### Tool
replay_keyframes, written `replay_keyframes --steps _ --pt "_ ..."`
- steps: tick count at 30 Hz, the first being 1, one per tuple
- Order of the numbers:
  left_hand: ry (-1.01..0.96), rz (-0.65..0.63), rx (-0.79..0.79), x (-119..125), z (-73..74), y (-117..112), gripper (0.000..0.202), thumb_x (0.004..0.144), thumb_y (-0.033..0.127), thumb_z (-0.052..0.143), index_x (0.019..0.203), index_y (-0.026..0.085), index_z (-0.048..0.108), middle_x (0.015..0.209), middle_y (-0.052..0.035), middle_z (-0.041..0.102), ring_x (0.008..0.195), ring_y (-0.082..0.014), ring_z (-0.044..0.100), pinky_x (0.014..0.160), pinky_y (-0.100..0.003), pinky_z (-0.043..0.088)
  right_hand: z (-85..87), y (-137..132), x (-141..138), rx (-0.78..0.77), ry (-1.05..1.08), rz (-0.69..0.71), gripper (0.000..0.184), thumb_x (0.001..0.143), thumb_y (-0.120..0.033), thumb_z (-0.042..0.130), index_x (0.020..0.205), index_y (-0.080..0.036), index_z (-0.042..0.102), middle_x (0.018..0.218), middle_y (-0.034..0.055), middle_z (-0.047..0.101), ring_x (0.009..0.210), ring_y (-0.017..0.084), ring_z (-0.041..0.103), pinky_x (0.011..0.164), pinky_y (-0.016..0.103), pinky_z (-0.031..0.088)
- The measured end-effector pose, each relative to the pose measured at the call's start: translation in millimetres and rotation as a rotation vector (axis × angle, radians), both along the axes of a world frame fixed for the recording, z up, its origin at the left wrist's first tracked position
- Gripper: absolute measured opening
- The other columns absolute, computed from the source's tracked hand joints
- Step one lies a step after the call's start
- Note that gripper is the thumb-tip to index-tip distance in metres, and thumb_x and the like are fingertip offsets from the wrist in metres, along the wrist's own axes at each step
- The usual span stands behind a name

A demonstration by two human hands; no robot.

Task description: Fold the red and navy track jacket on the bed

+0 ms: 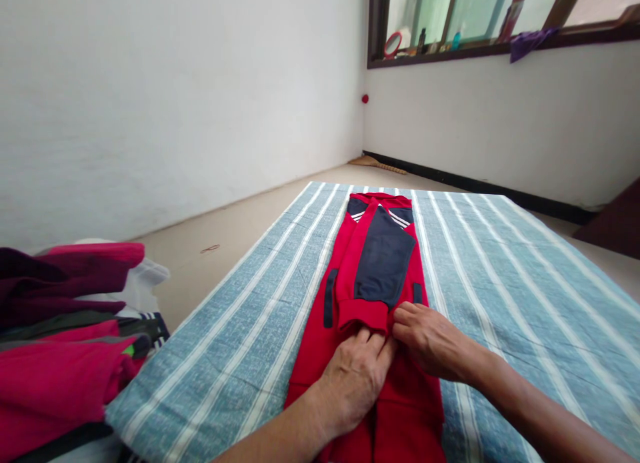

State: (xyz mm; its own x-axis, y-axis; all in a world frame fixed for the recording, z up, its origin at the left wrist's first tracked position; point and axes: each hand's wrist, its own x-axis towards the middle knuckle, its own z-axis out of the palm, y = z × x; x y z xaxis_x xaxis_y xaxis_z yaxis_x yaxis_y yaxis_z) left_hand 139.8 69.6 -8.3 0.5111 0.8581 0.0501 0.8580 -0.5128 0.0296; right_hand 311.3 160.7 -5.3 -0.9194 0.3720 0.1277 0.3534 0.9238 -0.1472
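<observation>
A red and navy track jacket [383, 263] with white stripes at the shoulders lies lengthwise on a blue-and-white striped cloth [260, 269]. One sleeve is folded down over its front, with the red cuff [363, 314] towards me. My left hand [357, 369] is at the lower edge of that cuff, its fingers bent and their tips partly hidden by the fabric. Close beside it, my right hand [425, 336] pinches the fabric at the cuff's right corner. Dark pocket trims show on both sides of the jacket.
A heap of clothes [65, 356], pink, maroon and white, stands at the left edge. Behind the striped surface a broom [377, 164] lies on the floor by the wall corner. A mirror [393, 45], bottles and a purple cloth [531, 43] are on the windowsill.
</observation>
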Motion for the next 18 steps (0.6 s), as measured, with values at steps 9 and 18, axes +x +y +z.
replay_keyframes --steps 9,18 --pt "0.024 0.027 -0.037 -1.5 -2.6 0.3 0.024 0.088 0.005 0.041 0.107 0.013 0.054 0.098 -0.0073 0.057 0.089 -0.0231 0.05 0.074 -0.033 0.049 -6.1 -1.0 10.5 -0.072 0.13 0.035 0.023 0.09 -0.009 0.037 0.073 -0.019 0.049 0.076 0.0044 0.054 0.071 0.018 0.041 0.066 0.032 0.033" --pt "0.035 0.024 -0.023 -1.6 -5.8 -0.2 0.024 0.089 0.005 0.039 0.105 0.014 0.054 0.097 -0.0074 0.055 0.089 -0.0227 0.049 0.074 -0.034 0.048 -4.4 -6.1 11.5 0.034 0.021 0.069 0.015 0.095 -0.018 0.046 0.083 -0.019 0.055 0.083 0.0038 0.055 0.075 0.018 0.044 0.068 0.033 0.034"
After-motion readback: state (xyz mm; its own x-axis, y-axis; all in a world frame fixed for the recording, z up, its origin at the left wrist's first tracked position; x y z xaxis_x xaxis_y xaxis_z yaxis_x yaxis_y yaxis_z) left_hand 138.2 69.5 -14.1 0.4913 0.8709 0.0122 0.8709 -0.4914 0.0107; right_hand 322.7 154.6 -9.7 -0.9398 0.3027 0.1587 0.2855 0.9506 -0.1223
